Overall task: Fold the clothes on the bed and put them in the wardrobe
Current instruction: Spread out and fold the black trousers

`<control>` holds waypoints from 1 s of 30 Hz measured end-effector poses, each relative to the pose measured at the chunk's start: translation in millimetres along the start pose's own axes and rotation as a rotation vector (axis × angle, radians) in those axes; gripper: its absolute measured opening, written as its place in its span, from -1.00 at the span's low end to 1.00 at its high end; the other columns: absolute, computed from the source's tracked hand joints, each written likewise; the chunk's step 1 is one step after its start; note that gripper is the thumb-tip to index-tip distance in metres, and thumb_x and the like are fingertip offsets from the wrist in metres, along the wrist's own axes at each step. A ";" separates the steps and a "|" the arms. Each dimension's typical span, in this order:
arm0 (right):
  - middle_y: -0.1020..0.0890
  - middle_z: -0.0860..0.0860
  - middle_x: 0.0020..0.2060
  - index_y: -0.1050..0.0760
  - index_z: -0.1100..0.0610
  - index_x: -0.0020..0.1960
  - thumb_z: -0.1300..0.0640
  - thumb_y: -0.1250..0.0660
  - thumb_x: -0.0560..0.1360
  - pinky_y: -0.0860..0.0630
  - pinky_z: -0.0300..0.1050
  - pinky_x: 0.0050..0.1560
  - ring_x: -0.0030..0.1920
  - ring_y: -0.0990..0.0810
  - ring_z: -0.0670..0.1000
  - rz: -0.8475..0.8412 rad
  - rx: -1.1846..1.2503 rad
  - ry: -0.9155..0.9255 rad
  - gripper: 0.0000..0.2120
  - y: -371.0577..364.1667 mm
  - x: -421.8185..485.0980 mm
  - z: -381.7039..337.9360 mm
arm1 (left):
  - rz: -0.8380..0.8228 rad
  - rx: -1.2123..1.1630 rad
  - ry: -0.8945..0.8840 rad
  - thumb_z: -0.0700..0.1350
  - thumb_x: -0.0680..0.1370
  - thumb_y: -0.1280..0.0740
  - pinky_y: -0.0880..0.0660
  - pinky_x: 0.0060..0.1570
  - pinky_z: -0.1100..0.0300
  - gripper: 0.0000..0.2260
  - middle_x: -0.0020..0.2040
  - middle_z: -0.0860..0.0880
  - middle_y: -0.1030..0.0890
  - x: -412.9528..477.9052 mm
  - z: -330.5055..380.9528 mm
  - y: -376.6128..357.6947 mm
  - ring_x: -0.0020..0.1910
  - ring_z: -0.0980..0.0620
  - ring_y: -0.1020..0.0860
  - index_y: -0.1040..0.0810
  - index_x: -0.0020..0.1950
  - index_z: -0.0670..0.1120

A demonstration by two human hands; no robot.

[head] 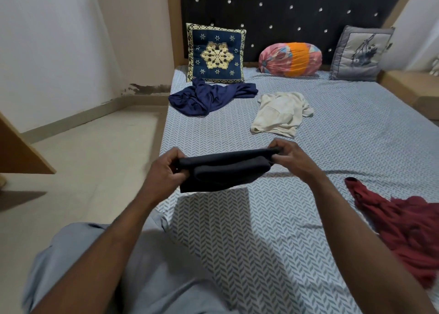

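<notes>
A dark, nearly black soft fabric garment (223, 169), already doubled into a compact oblong, hangs in the air above the near edge of the bed (356, 133), which is covered in a grey-and-white herringbone sheet. The left hand (166, 168) pinches its left end, fingers curled shut around the cloth; the right hand (291, 158) grips the right end the same way, thumb and fingers closed on the top fold. The bundle is stretched level between them, clear of the sheet.

Judging by its tidy shape, this garment's folding is at or near its last fold, so the step in hand looks like finishing it before it goes to the wardrobe. The wardrobe is not in view; the next move would call for keeping the layers pinched together so they do not slip open while carrying.

Three pieces lie unfolded. From the held bundle, a crumpled cream cotton T-shirt (281, 114) sits at about one o'clock, well apart. A rumpled navy blue silky garment (209, 97) lies at about twelve o'clock, farther off, just below a navy-and-gold embroidered square cushion (216, 52). A dark red crinkled cloth garment (403, 228) spreads at about four o'clock by the right edge of view.
</notes>
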State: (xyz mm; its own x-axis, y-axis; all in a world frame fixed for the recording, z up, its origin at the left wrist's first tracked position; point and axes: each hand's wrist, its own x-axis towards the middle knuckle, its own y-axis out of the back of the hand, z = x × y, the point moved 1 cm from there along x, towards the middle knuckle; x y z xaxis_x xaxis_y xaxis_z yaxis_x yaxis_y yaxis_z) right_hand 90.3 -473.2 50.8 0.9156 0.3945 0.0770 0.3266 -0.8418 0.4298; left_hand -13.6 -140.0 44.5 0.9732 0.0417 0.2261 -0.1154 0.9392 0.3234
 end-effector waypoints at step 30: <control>-0.64 0.08 -0.28 -0.45 0.13 0.07 -0.06 -0.38 0.49 -0.61 0.05 -0.04 -0.18 -0.65 0.15 0.122 -0.400 -0.748 -0.70 -33.2 -39.2 127.1 | -0.147 0.282 0.756 0.22 0.27 -0.44 -0.55 -0.07 0.02 -0.34 0.05 -0.13 -0.61 25.1 -115.6 -79.0 0.00 -0.18 -0.62 -0.47 0.23 -0.14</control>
State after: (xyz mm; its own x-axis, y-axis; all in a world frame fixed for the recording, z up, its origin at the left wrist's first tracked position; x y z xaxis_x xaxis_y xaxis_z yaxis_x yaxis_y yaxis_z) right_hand 73.4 -507.5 -80.8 0.8989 -0.1552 -0.4098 0.2374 -0.6135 0.7531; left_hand 42.9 -173.8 -81.6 0.8417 0.2380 -0.4847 0.0765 0.8360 0.5433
